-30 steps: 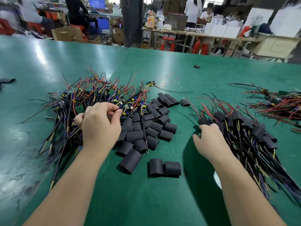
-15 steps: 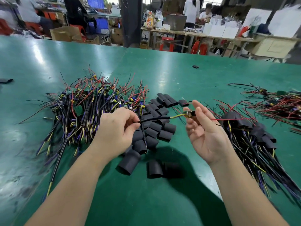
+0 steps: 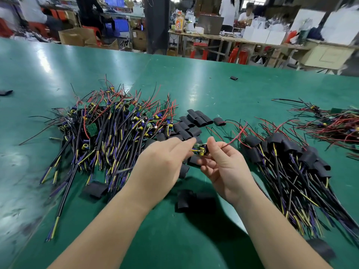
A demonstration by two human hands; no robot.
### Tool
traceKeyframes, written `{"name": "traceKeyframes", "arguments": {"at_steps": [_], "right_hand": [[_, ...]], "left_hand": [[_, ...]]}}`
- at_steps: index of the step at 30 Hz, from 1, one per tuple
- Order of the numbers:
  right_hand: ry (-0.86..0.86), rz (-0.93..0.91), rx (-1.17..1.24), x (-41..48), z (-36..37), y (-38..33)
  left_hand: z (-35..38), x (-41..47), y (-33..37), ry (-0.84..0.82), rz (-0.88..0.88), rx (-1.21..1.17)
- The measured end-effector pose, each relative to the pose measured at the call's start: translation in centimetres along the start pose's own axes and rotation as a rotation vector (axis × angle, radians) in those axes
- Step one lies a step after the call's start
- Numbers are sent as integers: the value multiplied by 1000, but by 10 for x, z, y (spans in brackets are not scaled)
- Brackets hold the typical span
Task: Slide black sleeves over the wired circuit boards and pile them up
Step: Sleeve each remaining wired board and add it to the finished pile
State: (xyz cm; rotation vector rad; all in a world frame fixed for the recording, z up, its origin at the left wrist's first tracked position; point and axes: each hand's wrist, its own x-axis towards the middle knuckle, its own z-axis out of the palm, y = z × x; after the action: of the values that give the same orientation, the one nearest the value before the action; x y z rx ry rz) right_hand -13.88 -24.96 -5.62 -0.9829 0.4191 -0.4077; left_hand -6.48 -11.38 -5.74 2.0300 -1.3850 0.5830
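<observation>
Here the right hand [image 3: 227,167] pinches a small circuit board [image 3: 201,149] while the left hand [image 3: 165,166] meets it fingertips first, grip unclear.

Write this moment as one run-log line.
circuit board: bare | left hand: touching it, grip blurred | right hand: pinches it | loose sleeves: centre | sleeved pile: right
</observation>
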Motion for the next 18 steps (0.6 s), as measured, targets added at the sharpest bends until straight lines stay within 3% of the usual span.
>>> {"name": "traceKeyframes", "arguments": {"at_steps": [6,18], "right_hand": [[-87,-30,20,-4,-1,-9],[-61,-52,-76,-5,-1,-10]], "left_hand": [[-9,0,2,85,-39,17],[-8,2,0,-16,58,189]]}}
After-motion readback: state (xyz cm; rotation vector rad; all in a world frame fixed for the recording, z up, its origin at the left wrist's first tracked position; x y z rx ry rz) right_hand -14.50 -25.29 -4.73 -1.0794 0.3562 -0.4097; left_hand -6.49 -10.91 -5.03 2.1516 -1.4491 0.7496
